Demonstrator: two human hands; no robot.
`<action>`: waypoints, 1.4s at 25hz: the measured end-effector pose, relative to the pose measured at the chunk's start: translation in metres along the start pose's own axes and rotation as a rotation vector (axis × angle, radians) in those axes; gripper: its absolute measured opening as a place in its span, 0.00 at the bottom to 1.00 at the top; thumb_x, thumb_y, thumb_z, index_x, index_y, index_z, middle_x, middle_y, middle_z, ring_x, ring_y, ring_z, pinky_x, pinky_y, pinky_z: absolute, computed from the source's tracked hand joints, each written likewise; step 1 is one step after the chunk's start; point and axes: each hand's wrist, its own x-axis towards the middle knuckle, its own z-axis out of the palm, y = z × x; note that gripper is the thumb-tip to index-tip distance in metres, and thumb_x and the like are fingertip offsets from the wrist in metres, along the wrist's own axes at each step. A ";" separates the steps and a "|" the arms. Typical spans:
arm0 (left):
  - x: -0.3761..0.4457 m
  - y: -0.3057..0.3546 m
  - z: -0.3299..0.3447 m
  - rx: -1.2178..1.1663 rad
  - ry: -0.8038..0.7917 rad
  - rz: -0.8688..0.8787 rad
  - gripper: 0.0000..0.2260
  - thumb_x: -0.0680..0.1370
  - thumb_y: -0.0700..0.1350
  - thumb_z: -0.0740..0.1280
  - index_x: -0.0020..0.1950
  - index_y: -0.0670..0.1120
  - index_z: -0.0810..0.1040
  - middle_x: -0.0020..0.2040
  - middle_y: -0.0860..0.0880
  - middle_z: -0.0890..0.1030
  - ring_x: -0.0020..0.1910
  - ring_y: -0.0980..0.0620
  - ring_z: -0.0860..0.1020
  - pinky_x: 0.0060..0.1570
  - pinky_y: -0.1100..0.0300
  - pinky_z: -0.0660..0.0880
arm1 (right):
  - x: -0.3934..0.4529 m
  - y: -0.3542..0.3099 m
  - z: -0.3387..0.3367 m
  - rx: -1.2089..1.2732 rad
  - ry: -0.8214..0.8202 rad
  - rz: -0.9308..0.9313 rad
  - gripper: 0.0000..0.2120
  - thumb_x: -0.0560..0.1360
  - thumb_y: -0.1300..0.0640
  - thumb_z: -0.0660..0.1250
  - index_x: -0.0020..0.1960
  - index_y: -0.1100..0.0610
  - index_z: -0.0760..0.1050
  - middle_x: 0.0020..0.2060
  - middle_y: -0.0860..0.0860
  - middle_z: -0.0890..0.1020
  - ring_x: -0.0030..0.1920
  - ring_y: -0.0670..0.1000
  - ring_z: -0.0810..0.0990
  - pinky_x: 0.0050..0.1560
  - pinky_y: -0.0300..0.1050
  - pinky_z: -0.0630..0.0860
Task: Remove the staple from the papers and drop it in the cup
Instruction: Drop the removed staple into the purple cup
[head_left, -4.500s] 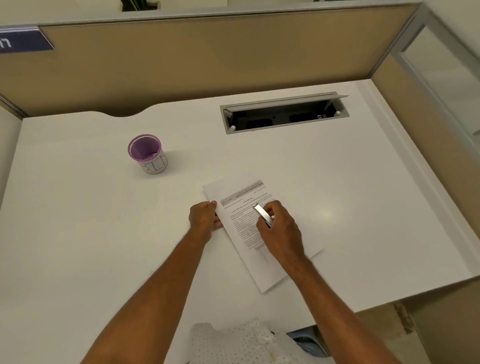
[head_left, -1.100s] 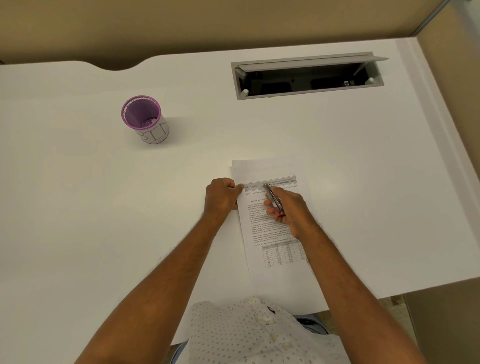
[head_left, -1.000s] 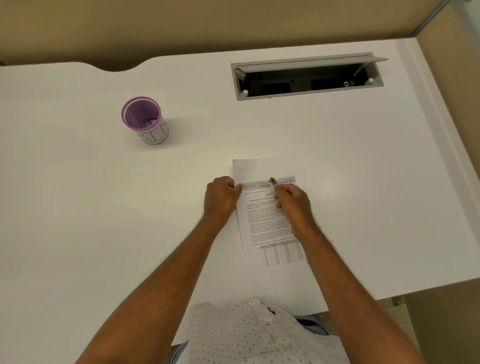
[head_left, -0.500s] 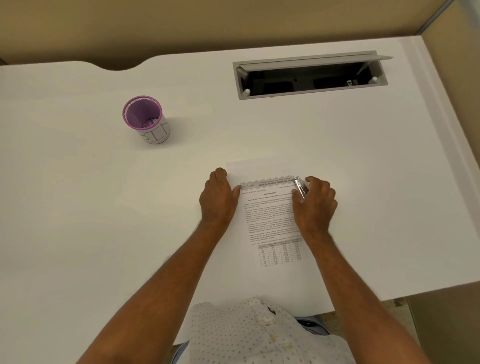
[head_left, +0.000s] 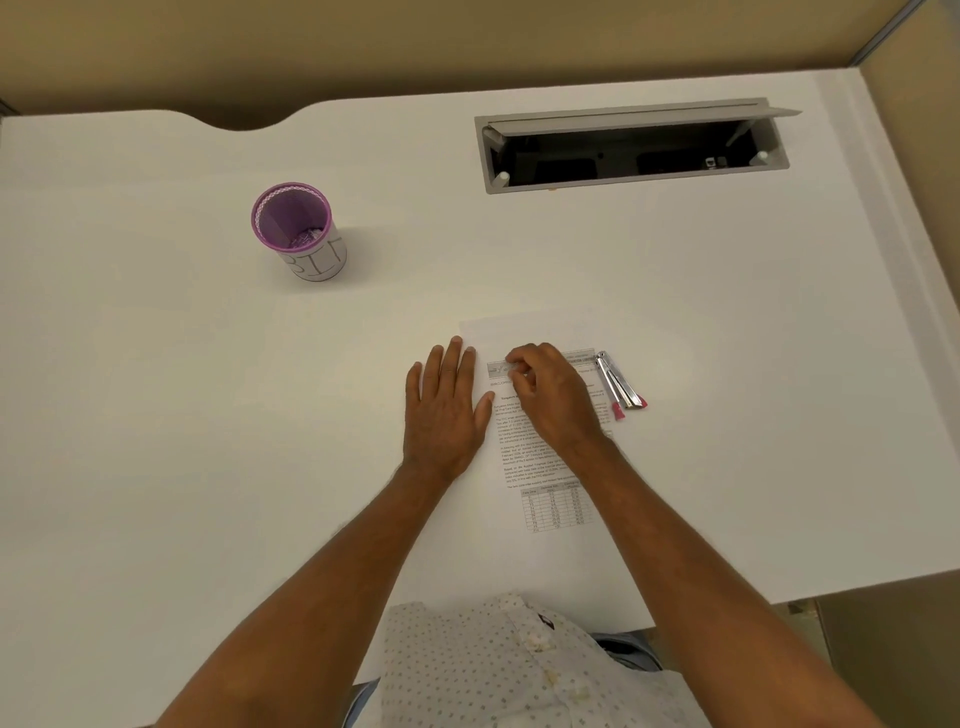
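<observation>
Left hand (head_left: 444, 410) flat, fingers spread, on papers (head_left: 545, 457) — right hand (head_left: 550, 395) pinching at header; staple too small to tell; cup (head_left: 301, 234) at 10 o'clock

The tabletop (head_left: 156, 415) is showing plain white. The cup (head_left: 298, 231) is showing purple mesh with a white label lettered in black. The papers (head_left: 545, 467) are showing white with black print. The staple remover (head_left: 618, 382) is gleaming silver with pink tips. The shirt (head_left: 493, 670) is showing white with small dots.

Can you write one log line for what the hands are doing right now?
left hand flat, pinning papers | right hand pinching at top-left corner | staple remover lying beside papers | cup untouched
</observation>
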 end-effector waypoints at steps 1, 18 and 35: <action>0.000 0.000 0.001 0.014 0.006 -0.001 0.29 0.85 0.58 0.55 0.82 0.45 0.60 0.84 0.44 0.59 0.82 0.42 0.59 0.80 0.41 0.56 | 0.003 0.001 0.000 -0.006 -0.012 -0.006 0.10 0.80 0.60 0.69 0.60 0.55 0.80 0.52 0.51 0.82 0.47 0.46 0.80 0.48 0.47 0.83; 0.001 -0.004 0.010 0.044 0.028 0.004 0.29 0.85 0.59 0.54 0.82 0.45 0.58 0.84 0.44 0.59 0.82 0.42 0.58 0.80 0.41 0.55 | 0.025 0.000 -0.008 -0.104 -0.204 -0.047 0.04 0.79 0.56 0.69 0.54 0.51 0.78 0.46 0.47 0.79 0.44 0.46 0.78 0.44 0.47 0.80; 0.001 -0.024 -0.030 -0.309 0.169 -0.132 0.24 0.84 0.52 0.61 0.78 0.46 0.68 0.81 0.45 0.66 0.80 0.43 0.63 0.80 0.46 0.56 | 0.062 -0.058 -0.007 0.181 -0.204 0.175 0.03 0.77 0.55 0.71 0.47 0.48 0.81 0.42 0.42 0.84 0.44 0.45 0.83 0.47 0.48 0.84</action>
